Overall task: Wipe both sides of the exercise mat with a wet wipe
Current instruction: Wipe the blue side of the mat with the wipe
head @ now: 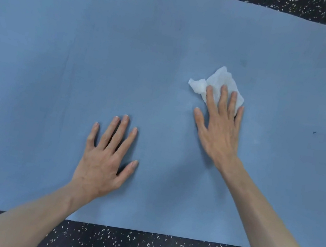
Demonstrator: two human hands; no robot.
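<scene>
Three fingers [223, 94] press wipe [218, 81] onto mat [84, 45].

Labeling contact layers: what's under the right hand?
Under the right hand's straight fingers lies a crumpled white wet wipe, pressed onto the flat blue foam exercise mat. The part of the wipe beneath the fingers is hidden.

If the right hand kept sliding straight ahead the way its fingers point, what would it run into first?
Nothing much, it seems. The right hand presses the white wipe flat, fingers pointing toward the far edge. Ahead lies only bare blue mat, then the speckled floor beyond that edge.
</scene>
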